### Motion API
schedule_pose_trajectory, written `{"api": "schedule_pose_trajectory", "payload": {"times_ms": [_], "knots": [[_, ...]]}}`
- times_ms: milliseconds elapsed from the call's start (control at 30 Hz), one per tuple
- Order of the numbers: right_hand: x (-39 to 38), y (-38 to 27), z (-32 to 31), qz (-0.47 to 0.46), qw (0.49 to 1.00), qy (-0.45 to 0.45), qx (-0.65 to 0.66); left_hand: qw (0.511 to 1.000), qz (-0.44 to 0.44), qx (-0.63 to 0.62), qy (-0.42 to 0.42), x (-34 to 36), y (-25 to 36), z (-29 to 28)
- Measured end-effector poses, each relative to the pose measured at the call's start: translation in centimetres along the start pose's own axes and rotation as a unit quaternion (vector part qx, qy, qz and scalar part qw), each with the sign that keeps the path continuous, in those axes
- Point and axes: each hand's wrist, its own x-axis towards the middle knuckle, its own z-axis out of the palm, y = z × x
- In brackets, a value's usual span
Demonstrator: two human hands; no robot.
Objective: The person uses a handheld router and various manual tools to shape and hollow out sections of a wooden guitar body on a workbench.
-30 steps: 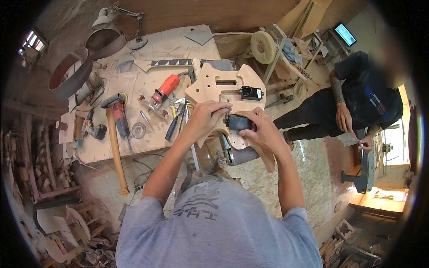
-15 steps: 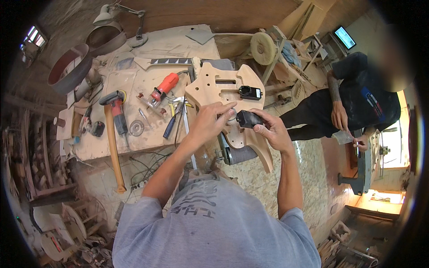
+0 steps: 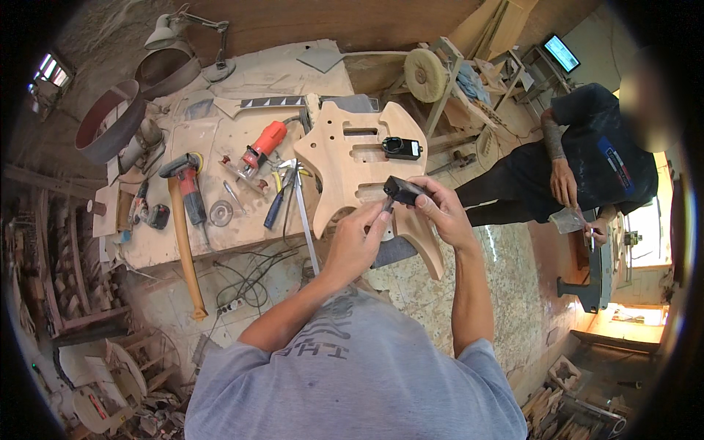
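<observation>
Clearly, a small black box [image 3: 403,190] is held in the right hand [image 3: 445,211], above the lower part of a pale wooden guitar body [image 3: 341,165]. The box is tilted, and it seems to be lifted off the wood. By the right grip it is pinched snugly, with the thumb on the near side and the fingers on the far side. The left hand [image 3: 361,238] is held close to the box's left end, with its fingers bent in. Its grip looks narrow, but whether a thin thing is pinched there cannot be told.

The box looks light enough to be carried by one hand. It is likely to be hard and stiff, so it should not be squashed by a firm pinch. Its sides look smooth and could be a bit slippery if dust is on them. It is best held by its two long sides, and its left end is best left free. If it were dropped, it might be cracked, or the soft-looking wood might be dented.

A second black box [image 3: 411,149] is laid flat on the guitar body, which is set at the right end of the worktop [image 3: 158,238].
</observation>
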Motion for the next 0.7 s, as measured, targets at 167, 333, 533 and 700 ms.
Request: {"api": "schedule_pose_trajectory", "payload": {"times_ms": [167,333,533,700], "knots": [[1.2,0.9,0.4,-0.002,0.986,0.002,-0.169,0.931,-0.195,-0.308,-0.026,-1.5,-1.1,2.1],[1.6,1.6,1.3,-0.079,0.951,0.0,-0.299,0.984,-0.148,-0.087,-0.046,-1.5,-1.4,1.4],[2.3,0.7,2.5,-0.081,0.945,0.014,-0.317,0.979,-0.005,0.199,-0.05,-1.8,-1.2,1.7],[2.6,-0.3,3.3,-0.081,0.93,0.002,-0.358,0.966,-0.033,0.242,-0.091,-1.7,-0.4,1.2]]}}
